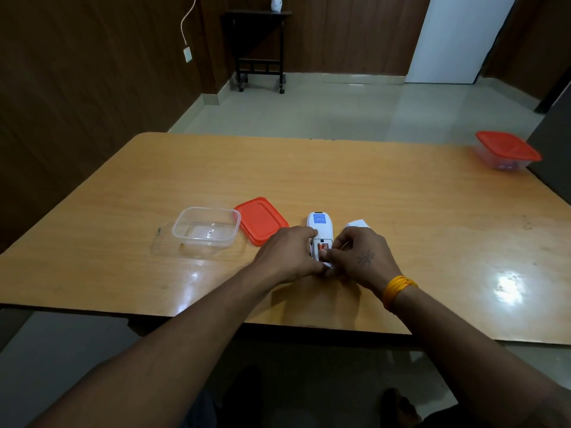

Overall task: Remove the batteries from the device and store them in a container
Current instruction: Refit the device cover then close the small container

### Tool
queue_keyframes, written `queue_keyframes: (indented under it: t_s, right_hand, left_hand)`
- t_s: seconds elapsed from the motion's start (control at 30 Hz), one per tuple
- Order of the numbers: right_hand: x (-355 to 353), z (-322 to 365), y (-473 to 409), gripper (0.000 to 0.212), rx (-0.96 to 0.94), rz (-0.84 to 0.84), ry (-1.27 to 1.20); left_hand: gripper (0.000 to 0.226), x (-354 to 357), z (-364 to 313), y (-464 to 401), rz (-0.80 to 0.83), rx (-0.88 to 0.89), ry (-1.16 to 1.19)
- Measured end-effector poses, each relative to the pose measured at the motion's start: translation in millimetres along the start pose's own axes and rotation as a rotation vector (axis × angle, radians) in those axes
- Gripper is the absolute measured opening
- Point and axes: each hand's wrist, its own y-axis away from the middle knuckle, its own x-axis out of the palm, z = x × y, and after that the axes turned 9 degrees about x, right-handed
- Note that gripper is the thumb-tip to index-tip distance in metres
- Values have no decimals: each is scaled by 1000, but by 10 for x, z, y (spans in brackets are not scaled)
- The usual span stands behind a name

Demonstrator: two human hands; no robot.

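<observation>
Our left hand (289,253) steadies the remote (320,225), right fingers (332,251) pinching a battery (323,248), frame centre; a slip could flick it off the worktop (401,211).

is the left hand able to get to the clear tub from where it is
Probably yes. The clear tub sits open on the table just left of the left hand, with only the flat red lid lying near the way.

remote (321,225): near end hidden under both hands
battery (322,246): mostly covered, count unclear
white piece (358,223), 1 o'clock of the remote: partly hidden by right hand (364,257)
</observation>
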Motion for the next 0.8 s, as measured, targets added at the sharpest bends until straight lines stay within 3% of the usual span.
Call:
queue_keyframes:
  t_s: [0.13, 0.3, 0.4, 0.53, 0.73, 0.8]
  right_hand:
    - [-162, 21, -45, 33, -94, -28, 68]
    - [-380, -12, -205, 23, -183, -233, 268]
    - [-387, -90, -251, 38, -150, -301, 393]
    - [-349, -150, -282, 54, -82, -237, 489]
    - [-442, -195, -330, 34, -25, -140, 507]
    - [-492, -217, -377, 40, 27, -121, 431]
  left_hand:
    - [87, -50, -73, -43, 13, -15, -105]
    - [66, -72, -323, -113, -101, -82, -384]
    - [67, 9, -434, -132, -62, -85, -531]
    - [61, 87, -502, -176, -17, -110, -580]
    - [35, 99, -535, -275, -25, -164, -513]
    - [30, 80, -541, -293, -35, -191, -464]
